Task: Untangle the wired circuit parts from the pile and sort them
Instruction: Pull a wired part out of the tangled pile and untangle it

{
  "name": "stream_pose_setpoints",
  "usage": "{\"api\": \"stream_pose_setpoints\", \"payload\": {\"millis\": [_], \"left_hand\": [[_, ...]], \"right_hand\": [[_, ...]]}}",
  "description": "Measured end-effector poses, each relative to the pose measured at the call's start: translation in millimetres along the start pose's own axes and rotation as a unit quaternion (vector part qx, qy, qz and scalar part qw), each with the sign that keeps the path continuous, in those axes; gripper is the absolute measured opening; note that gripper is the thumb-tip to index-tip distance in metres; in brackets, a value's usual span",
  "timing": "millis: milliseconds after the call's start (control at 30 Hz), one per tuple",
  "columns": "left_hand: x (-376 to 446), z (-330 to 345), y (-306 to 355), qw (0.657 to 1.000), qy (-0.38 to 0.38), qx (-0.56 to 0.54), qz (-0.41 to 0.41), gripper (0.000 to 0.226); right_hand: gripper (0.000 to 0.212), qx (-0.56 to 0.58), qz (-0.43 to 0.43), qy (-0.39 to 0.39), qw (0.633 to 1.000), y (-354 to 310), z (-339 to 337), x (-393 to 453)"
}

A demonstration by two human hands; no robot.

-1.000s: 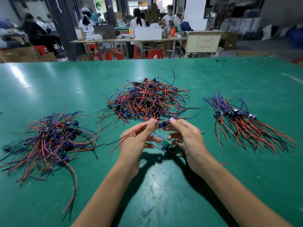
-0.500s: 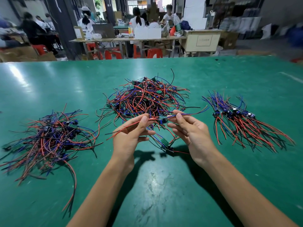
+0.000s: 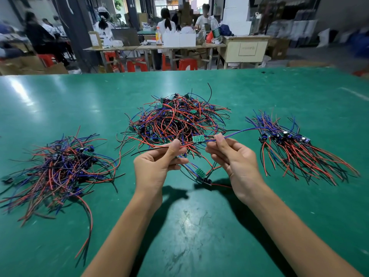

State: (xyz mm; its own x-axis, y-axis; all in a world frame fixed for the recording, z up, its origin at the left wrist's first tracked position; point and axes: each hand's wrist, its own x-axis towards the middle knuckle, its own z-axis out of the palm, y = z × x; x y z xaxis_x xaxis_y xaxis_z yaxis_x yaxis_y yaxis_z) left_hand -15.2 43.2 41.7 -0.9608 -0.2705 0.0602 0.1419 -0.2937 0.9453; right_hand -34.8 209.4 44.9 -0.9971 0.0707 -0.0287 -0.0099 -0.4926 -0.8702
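Green table (image 3: 199, 226) carries three wire piles. Above its middle, left hand (image 3: 157, 166) pinches red-black wires; right hand (image 3: 235, 158) pinches blue wires of small green circuit board (image 3: 198, 139).

On the tabletop (image 3: 259, 92) lie three heaps of wired parts: the tangled pile (image 3: 177, 118) at the centre, a loose heap (image 3: 60, 166) well apart to its left, and an aligned bundle (image 3: 295, 144) to its right; the left hand (image 3: 157, 166) and right hand (image 3: 237, 160) are raised side by side just near of the central pile, a small circuit board (image 3: 198, 139) strung between them; two more boards (image 3: 201, 174) hang below, between the hands. Beyond the far edge stand benches (image 3: 155, 47) with seated people.
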Motion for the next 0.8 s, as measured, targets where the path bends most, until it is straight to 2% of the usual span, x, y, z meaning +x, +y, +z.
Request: {"api": "stream_pose_setpoints", "payload": {"millis": [133, 333, 433, 533, 633, 800], "left_hand": [[-1, 0, 0, 1.0, -0.012, -0.012, 0.008, 0.02], [0, -2, 1, 0.999, -0.033, -0.032, -0.011, 0.023], [1, -3, 1, 0.999, -0.018, -0.034, -0.009, 0.026], [3, -5, 2, 0.999, -0.007, -0.031, -0.004, 0.031], [5, -7, 3, 1.0, 0.003, -0.026, -0.001, 0.032], [5, -8, -1, 1.0, -0.009, 0.03, -0.002, 0.015]], "right_hand": [[0.011, 0.027, 0.011, -0.001, 1.0, 0, -1, 1], [0.023, 0.124, 0.058, -0.016, 0.99, -2, -1, 4], [0.014, 0.113, 0.052, -0.018, 0.992, -2, -4, 7], [0.012, 0.05, 0.011, 0.006, 0.999, 1, -5, 8], [0.017, 0.008, -0.049, 0.07, 0.996, -1, -5, 9], [0.021, 0.005, -0.118, 0.129, 0.985, -12, -11, 17]]}}
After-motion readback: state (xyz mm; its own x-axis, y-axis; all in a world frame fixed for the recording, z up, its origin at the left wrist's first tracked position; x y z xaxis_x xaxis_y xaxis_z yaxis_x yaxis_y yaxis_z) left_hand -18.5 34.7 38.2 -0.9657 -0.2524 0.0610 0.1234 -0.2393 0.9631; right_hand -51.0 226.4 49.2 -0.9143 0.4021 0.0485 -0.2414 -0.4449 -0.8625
